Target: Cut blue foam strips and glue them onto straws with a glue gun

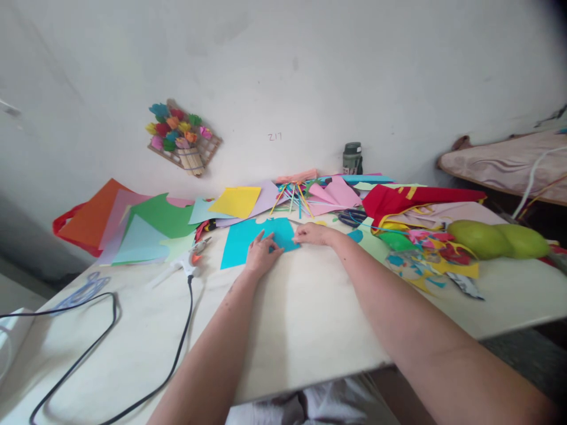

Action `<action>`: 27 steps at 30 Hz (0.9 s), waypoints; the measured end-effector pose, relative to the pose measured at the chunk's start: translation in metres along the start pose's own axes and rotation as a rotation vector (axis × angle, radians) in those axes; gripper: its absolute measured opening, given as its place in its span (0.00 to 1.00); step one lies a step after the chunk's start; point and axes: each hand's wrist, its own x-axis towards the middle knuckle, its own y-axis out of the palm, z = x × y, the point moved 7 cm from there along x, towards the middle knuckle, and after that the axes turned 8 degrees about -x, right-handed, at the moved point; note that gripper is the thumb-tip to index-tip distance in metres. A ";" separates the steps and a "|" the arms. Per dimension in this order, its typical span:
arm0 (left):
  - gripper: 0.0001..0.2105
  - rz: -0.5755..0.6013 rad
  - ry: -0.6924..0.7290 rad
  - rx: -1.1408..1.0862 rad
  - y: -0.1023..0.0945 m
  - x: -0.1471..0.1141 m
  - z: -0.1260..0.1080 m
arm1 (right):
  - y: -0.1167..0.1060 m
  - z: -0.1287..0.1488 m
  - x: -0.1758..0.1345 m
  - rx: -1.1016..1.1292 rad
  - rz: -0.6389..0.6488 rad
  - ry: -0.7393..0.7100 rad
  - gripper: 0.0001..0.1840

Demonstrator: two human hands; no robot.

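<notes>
A bright blue sheet of paper point(237, 245) lies on the table, its top edge cut with curved notches. My left hand point(262, 254) rests on the sheet with its fingers spread. At the sheet's right edge, my right hand point(312, 234) is closed in a pinch, fingertips against the paper; what sits between them is too small to make out. Just beyond the hands lie thin coloured paper sticks point(292, 198) and a yellow sheet point(237, 202). A pair of dark-handled scissors point(352, 218) lies to the right of my right hand.
A white glue gun point(186, 264) with a black cord point(189, 307) lies on the left. Coloured sheets point(153, 221) are piled behind it. To the right are paper scraps point(411, 265), green fruits point(481, 239) and red cloth point(411, 198). A bottle point(352, 158) stands by the wall.
</notes>
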 end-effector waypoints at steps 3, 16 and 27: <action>0.12 0.005 -0.005 0.005 0.001 0.001 0.001 | 0.000 0.003 -0.001 -0.016 0.007 -0.028 0.10; 0.13 0.042 -0.076 0.041 0.003 0.000 0.002 | -0.005 0.022 -0.004 -0.222 -0.003 -0.067 0.07; 0.14 -0.026 -0.161 0.051 0.000 0.000 0.007 | -0.003 0.017 0.001 -0.403 -0.127 -0.023 0.10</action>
